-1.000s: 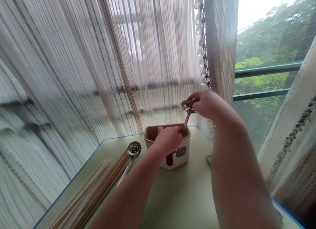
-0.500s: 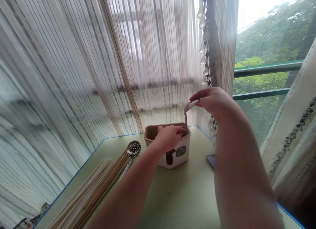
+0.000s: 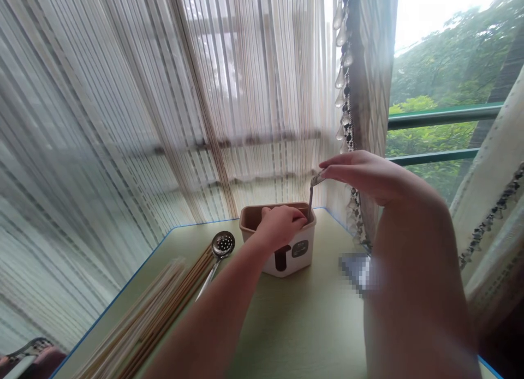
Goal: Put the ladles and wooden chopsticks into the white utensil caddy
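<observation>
A cutlery holder [image 3: 262, 264], white outside with a brown rim, stands on the table. The thin handle of a metal ladle [image 3: 310, 202] goes down into its right end, head uppermost. My right hand [image 3: 356, 172] is at the ladle's head, fingers stretched over it and the head caught beneath them. Over the holder's opening, my left hand [image 3: 280, 226] has its fingers pinched together close to the lower handle; what they grip is hidden. A slotted metal spoon [image 3: 223, 244] lies left of the holder, its handle partly behind my left forearm.
Wooden chopsticks [image 3: 176, 292] and pale thin sticks [image 3: 139, 313] lie along the table's left side. A pixelated flat object [image 3: 356, 270] rests by my right forearm. Sheer curtains [image 3: 245, 122] hang behind the blue-edged table [image 3: 303, 324]; a beaded trim [image 3: 340, 79] hangs at right.
My right hand has tipped over and flattened above the ladle's head, its wrist and forearm shifting right. The ladle's head is now mostly covered. My left hand stays nearly in place.
</observation>
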`<state>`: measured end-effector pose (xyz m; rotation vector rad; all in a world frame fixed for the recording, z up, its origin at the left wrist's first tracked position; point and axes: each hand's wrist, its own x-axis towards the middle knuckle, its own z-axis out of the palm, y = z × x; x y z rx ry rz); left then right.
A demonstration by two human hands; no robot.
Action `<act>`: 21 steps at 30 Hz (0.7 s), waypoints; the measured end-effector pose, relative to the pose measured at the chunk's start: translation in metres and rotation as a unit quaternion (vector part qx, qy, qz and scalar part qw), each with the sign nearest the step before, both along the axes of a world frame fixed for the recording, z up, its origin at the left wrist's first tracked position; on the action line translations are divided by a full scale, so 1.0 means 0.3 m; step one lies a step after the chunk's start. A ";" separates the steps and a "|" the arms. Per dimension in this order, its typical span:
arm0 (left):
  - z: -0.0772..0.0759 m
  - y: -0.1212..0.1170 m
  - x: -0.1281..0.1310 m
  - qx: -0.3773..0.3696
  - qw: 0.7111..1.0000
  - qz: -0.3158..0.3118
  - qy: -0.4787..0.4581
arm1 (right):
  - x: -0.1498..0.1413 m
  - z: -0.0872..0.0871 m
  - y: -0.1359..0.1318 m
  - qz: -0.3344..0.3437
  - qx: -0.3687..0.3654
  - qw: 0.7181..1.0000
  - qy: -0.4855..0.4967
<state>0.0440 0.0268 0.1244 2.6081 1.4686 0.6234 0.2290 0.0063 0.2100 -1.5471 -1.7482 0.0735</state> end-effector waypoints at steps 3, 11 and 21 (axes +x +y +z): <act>-0.002 0.003 -0.001 0.002 1.000 -0.004 -0.005 | 0.001 -0.007 0.022 0.017 -0.023 0.999 0.037; -0.007 0.004 0.006 0.002 1.000 0.005 -0.006 | 0.001 -0.025 0.063 0.095 -0.039 0.975 0.195; -0.015 0.010 0.005 0.026 0.999 0.009 -0.031 | -0.016 -0.003 0.049 0.169 -0.017 0.868 0.466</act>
